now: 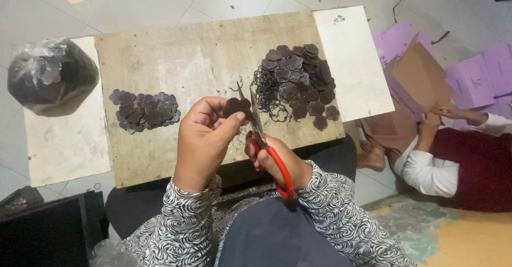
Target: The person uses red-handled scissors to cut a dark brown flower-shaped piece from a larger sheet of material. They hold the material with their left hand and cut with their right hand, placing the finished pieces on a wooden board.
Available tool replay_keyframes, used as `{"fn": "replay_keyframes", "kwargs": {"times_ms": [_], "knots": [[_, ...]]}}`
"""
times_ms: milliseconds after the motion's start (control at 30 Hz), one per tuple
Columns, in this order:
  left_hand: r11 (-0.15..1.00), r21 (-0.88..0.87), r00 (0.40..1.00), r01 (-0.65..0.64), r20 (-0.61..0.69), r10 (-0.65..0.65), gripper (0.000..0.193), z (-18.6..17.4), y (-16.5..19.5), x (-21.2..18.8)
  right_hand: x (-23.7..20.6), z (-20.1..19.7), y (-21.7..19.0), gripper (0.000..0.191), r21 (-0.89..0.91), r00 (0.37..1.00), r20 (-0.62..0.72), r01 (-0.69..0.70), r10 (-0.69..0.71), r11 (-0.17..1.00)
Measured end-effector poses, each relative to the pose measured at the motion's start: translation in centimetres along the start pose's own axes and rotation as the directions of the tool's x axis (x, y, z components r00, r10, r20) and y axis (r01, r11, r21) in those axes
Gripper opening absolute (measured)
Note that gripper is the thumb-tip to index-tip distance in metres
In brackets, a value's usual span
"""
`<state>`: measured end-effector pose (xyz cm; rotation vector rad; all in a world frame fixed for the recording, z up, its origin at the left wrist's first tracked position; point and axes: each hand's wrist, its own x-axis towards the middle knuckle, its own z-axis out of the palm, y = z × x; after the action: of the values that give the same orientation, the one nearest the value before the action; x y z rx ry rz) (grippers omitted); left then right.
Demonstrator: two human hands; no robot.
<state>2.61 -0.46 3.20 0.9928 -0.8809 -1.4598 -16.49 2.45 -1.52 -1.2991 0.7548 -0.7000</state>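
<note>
Your right hand (274, 163), clamped on red-handled scissors (266, 149), hides their loops; left hand (202, 139) pinches 1 dark flower cutout (237, 107) above the worktop (202, 59).

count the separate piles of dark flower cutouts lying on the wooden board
2: a smaller flat pile on the board's left part, and a larger heap on its right, mixed with cut trimmings. More cutouts may lie hidden underneath.

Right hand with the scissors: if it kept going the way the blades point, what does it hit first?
Likely the dark flower-shaped piece in the left hand, right at the blades of the scissors held by the right hand; beyond that, the wooden board. Depth unclear.
</note>
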Motion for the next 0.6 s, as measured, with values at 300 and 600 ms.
{"fn": "replay_keyframes", "kwargs": {"times_ms": [300, 600], "knots": [[1.0, -0.014, 1.0, -0.021, 0.014, 0.021, 0.016, -0.1, -0.25, 0.15, 0.03, 0.3, -0.84, 0.065, -0.084, 0.999, -0.032, 0.03, -0.033, 0.996], [0.999, 0.027, 1.0, -0.024, -0.014, 0.024, 0.015, -0.31, -0.19, 0.29, 0.28, 0.31, -0.83, 0.055, -0.009, 0.999, -0.04, 0.003, -0.003, 1.0]]}}
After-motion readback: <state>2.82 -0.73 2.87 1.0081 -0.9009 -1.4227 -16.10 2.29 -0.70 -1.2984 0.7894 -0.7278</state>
